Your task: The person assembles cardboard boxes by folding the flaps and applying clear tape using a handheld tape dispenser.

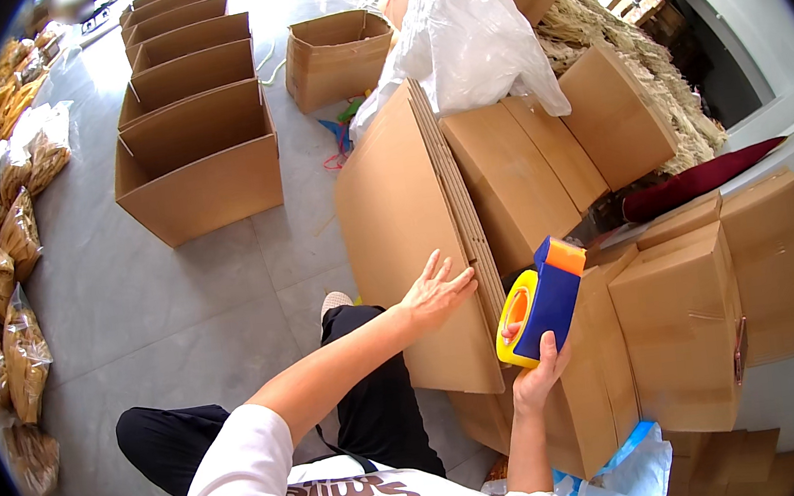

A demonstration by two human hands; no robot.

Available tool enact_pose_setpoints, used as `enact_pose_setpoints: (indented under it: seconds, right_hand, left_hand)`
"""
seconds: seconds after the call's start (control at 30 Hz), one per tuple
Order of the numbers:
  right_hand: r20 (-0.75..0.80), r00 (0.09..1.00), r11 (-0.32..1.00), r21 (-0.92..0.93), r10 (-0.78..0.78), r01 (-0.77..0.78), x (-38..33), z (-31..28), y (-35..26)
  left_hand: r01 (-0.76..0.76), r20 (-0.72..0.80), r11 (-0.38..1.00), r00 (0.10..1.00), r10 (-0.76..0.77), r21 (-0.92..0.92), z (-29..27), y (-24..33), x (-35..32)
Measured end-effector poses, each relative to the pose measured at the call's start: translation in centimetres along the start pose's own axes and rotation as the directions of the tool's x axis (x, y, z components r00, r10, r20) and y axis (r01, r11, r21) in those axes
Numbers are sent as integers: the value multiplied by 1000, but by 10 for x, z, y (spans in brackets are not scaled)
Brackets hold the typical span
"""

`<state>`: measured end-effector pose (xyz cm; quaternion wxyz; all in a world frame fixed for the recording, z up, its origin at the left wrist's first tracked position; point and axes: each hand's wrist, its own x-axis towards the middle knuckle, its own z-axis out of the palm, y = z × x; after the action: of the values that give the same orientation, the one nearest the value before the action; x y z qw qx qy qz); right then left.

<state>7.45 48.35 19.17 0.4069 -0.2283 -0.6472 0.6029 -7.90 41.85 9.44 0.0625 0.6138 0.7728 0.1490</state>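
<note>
Left hand (432, 297) open, fingers spread and nothing in its grasp, the palm facing down at the right edge of the stack of flat cartons (396, 238); whether it presses on the top sheet or hovers just above, I cannot tell. Right hand (536, 383) grasps the tape dispenser (554, 304), blue with a yellow ring and an orange end, its fingers through the ring and thumb along the blue body. The dispenser is tilted, orange end up, just right of the stack and in front of the boxes (673, 305) on that side. Beyond the stack, a clear plastic bag (466, 39) drapes over cardboard. On the grey floor (199, 315), open boxes (205, 193) stand in a row, with a smaller box (337, 69) to their right. Filled bags (27, 354) line the far left.
</note>
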Motion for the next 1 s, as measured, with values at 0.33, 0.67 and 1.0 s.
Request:
enact_pose_setpoints:
  seconds: [0.33, 0.67, 1.0]
  right_hand:
    - [181, 980, 987, 122, 79, -102, 4, 14, 16]
    - [221, 972, 964, 230, 82, -133, 52, -9, -34]
    - [211, 977, 746, 651, -3, -139, 35, 46, -84]
  left_hand:
    - [-90, -131, 963, 983, 126, 255, -20, -64, -58]
    - [108, -328, 931, 945, 13, 348, -158, 7, -154]
    - [546, -630, 808, 712, -309, 222, -215, -16, -330]
